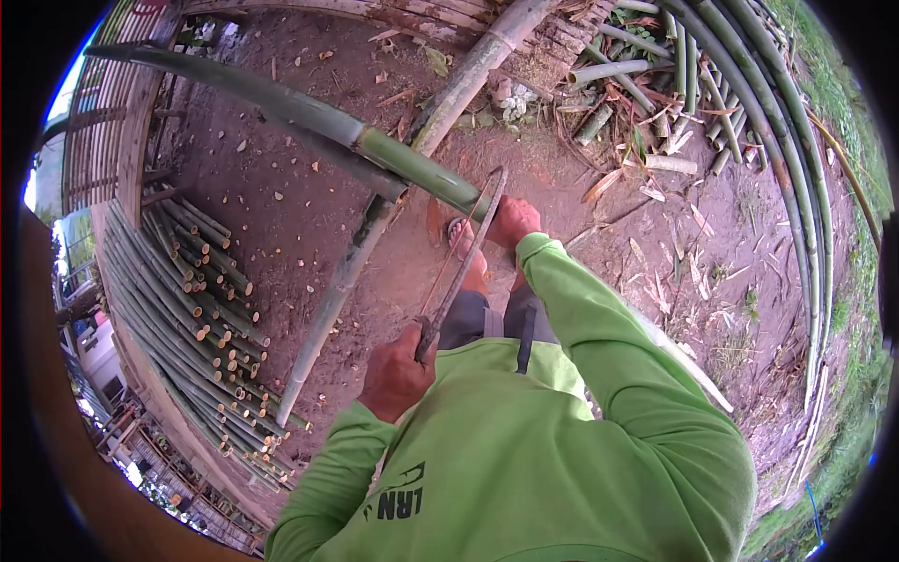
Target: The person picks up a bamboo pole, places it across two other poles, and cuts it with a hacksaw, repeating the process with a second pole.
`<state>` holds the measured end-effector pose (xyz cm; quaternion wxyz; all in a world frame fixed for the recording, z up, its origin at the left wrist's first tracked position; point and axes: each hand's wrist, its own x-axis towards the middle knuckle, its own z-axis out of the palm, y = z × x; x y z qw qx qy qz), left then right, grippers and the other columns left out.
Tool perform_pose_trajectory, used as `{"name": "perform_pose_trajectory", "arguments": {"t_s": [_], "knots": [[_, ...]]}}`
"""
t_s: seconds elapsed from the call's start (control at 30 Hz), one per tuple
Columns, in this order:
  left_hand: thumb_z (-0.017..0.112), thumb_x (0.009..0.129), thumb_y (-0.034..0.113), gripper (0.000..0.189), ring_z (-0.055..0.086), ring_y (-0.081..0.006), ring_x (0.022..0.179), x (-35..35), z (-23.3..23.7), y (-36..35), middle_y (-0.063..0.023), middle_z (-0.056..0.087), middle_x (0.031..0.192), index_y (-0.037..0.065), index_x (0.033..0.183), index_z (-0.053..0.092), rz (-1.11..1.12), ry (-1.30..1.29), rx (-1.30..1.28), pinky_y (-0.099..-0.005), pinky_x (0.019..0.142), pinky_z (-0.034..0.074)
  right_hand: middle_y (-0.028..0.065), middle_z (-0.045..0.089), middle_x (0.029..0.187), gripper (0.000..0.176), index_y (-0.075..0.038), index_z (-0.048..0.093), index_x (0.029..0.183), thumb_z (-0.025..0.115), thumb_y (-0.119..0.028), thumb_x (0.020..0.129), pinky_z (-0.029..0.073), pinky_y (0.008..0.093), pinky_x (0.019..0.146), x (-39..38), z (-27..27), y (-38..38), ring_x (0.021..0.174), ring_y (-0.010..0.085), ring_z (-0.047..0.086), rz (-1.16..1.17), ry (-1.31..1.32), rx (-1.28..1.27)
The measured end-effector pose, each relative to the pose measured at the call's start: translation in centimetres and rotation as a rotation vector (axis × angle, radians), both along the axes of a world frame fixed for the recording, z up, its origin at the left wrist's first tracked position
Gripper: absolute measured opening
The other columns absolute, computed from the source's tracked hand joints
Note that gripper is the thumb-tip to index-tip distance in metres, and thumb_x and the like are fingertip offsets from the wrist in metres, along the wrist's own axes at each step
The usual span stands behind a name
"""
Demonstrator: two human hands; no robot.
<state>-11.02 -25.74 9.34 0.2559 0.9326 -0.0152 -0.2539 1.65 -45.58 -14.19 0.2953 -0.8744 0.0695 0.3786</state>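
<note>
A long green bamboo pole runs from the upper left down to the middle, lying across a thicker pale pole. My right hand grips the green pole at its near end, with my green sleeve stretched out to it. My left hand is closed on the handle of a bow saw. The saw's far end sits against the green pole just beside my right hand. My sandalled foot stands on the dirt beneath the saw.
A stack of cut bamboo poles lies at the left, ends facing me. Short offcuts and leaves litter the ground at the upper right. Long curved bamboo stems run down the right side. A slatted bamboo fence stands at the far left.
</note>
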Motion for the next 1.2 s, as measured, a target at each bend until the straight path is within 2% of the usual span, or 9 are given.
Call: {"name": "perform_pose_trajectory", "arguments": {"t_s": [0.17, 0.43, 0.63, 0.73, 0.87, 0.97, 1.07, 1.17, 1.2], "knots": [[0.060, 0.088, 0.023, 0.019, 0.059, -0.0422, 0.058, 1.1, -2.0, -1.9, -0.0214, 0.057, 0.060, 0.005, 0.086, 0.052, -0.012, -0.031, -0.036, -0.0500, 0.050, 0.045, 0.0216, 0.067, 0.100, 0.050, -0.006, 0.063, 0.107, 0.069, -0.039, 0.070, 0.052, 0.0461, 0.084, 1.7, 0.4, -1.2, 0.096, 0.0380, 0.064, 0.052, -0.062, -0.008], [0.059, 0.089, 0.022, 0.018, 0.060, -0.0434, 0.061, 1.0, 2.9, -0.1, -0.0229, 0.058, 0.063, 0.005, 0.095, 0.057, 0.000, -0.002, -0.008, -0.0502, 0.052, 0.045, 0.0191, 0.068, 0.098, 0.046, -0.007, 0.057, 0.105, 0.070, -0.033, 0.070, 0.051, 0.0452, 0.082, -1.7, -0.3, 1.5, 0.095, 0.0362, 0.065, -0.044, -0.102, -0.051], [0.060, 0.088, 0.023, 0.021, 0.059, -0.0459, 0.067, 7.3, -6.4, -4.2, -0.0242, 0.060, 0.069, 0.001, 0.086, 0.057, -0.007, -0.043, -0.001, -0.0511, 0.058, 0.045, 0.0192, 0.068, 0.099, 0.051, -0.005, 0.059, 0.106, 0.071, -0.038, 0.069, 0.051, 0.0450, 0.084, -1.3, -1.3, 1.1, 0.096, 0.0361, 0.065, -0.042, -0.087, -0.072], [0.060, 0.088, 0.023, 0.022, 0.058, -0.0466, 0.069, 7.7, -8.4, -4.1, -0.0258, 0.059, 0.070, 0.002, 0.086, 0.056, 0.007, -0.032, -0.045, -0.0511, 0.058, 0.045, 0.0186, 0.067, 0.103, 0.057, -0.007, 0.062, 0.111, 0.074, -0.038, 0.065, 0.050, 0.0430, 0.089, -0.3, -0.3, 0.3, 0.100, 0.0344, 0.064, 0.063, -0.020, -0.066], [0.060, 0.088, 0.024, 0.022, 0.059, -0.0464, 0.072, 6.0, -11.0, -0.5, -0.0257, 0.060, 0.073, 0.003, 0.088, 0.057, -0.055, -0.141, -0.146, -0.0503, 0.058, 0.045, 0.0208, 0.068, 0.098, 0.053, 0.000, 0.066, 0.099, 0.074, -0.033, 0.057, 0.053, 0.0411, 0.082, -0.1, -0.7, -0.2, 0.091, 0.0343, 0.066, 0.112, -0.073, 0.015], [0.060, 0.088, 0.024, 0.021, 0.059, -0.0459, 0.073, 4.9, -13.7, 1.0, -0.0250, 0.060, 0.075, 0.003, 0.091, 0.058, -0.080, -0.178, -0.191, -0.0494, 0.058, 0.046, 0.0163, 0.069, 0.101, 0.064, -0.009, 0.066, 0.111, 0.081, -0.037, 0.055, 0.050, 0.0395, 0.090, 0.7, -4.0, -1.3, 0.097, 0.0326, 0.065, 0.160, 0.138, 0.241], [0.060, 0.088, 0.023, 0.020, 0.059, -0.0457, 0.073, 4.5, -15.1, 1.5, -0.0247, 0.061, 0.076, 0.004, 0.093, 0.059, -0.084, -0.150, -0.178, -0.0487, 0.058, 0.046, 0.0202, 0.068, 0.091, 0.062, 0.000, 0.065, 0.099, 0.081, -0.036, 0.051, 0.053, 0.0399, 0.076, 0.5, -5.5, -2.0, 0.084, 0.0348, 0.067, 0.081, 0.073, 0.569], [0.060, 0.088, 0.022, 0.018, 0.059, -0.0452, 0.072, 5.3, -14.5, -0.7, -0.0243, 0.060, 0.075, 0.004, 0.092, 0.058, -0.030, -0.119, -0.178, -0.0489, 0.057, 0.046, 0.0196, 0.068, 0.097, 0.067, -0.005, 0.065, 0.108, 0.083, -0.039, 0.053, 0.051, 0.0411, 0.085, 0.3, -0.4, -1.8, 0.091, 0.0348, 0.066, 0.040, -0.003, 0.191], [0.060, 0.088, 0.021, 0.018, 0.059, -0.0451, 0.071, 5.9, -14.1, -1.4, -0.0240, 0.060, 0.073, 0.004, 0.092, 0.058, -0.023, -0.123, -0.185, -0.0489, 0.056, 0.045, 0.0202, 0.068, 0.096, 0.062, -0.006, 0.063, 0.110, 0.079, -0.037, 0.059, 0.051, 0.0432, 0.084, -0.2, 3.2, -1.3, 0.092, 0.0353, 0.066, 0.071, -0.057, 0.120]]}}
